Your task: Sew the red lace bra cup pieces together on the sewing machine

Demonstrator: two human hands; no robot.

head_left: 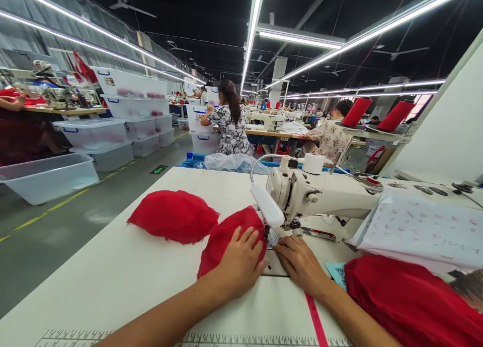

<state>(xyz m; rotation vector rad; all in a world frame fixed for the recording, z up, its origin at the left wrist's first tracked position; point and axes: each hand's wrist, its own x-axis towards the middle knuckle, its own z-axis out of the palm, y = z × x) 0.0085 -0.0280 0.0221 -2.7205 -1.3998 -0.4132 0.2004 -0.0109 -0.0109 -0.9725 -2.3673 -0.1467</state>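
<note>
My left hand [243,261] lies flat with fingers a little apart on a red cup-shaped fabric piece [219,241], whose right edge is by the needle area of the white sewing machine [320,191]. Just right of the round metal plate [271,238], my right hand [300,263] rests with its fingers bent and pressed together; what its fingertips hold, if anything, is hidden. A second red fabric piece [173,216] lies to the left, its right tip by the first piece. A red strip [315,317] runs from below my right wrist to the table's front.
More red fabric [407,296] is heaped at the right, near a blue-green tag [337,274] and marked paper sheets [426,226]. Red-handled snips [319,234] lie behind my right hand. A printed ruler [241,340] crosses the front edge. Red thread cones [356,112] stand at right; co-workers sit ahead.
</note>
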